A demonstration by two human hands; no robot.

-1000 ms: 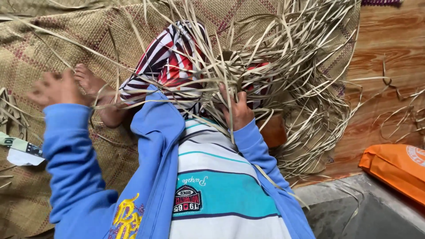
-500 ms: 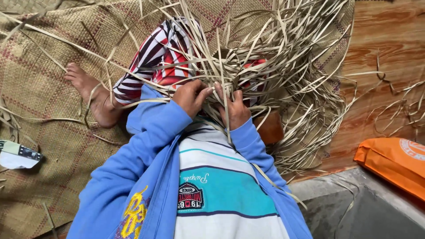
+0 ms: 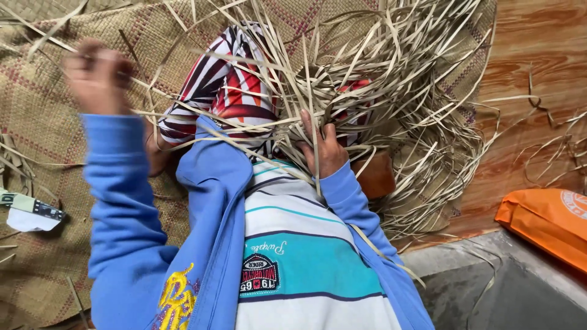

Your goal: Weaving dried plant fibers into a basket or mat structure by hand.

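Left hand point(image 3: 98, 76) is raised over the mat point(image 3: 55, 183), blurred; its grip is closing on a thin strip point(image 3: 183, 101) running toward the lap. Right hand point(image 3: 324, 150) is gripping the strips point(image 3: 379, 104) where the woven part is gathering, fingers curled around them. The loose strips are fanning out across the mat and onto the wooden floor point(image 3: 538, 67). An orange bag point(image 3: 544, 223) is lying well apart, at right.

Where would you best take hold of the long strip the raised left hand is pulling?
Pinch the strip on its free stretch near the left hand, coming from the left side. There it runs taut and alone above the woven mat; farther right it vanishes into the tangled pile that the right hand steadies.
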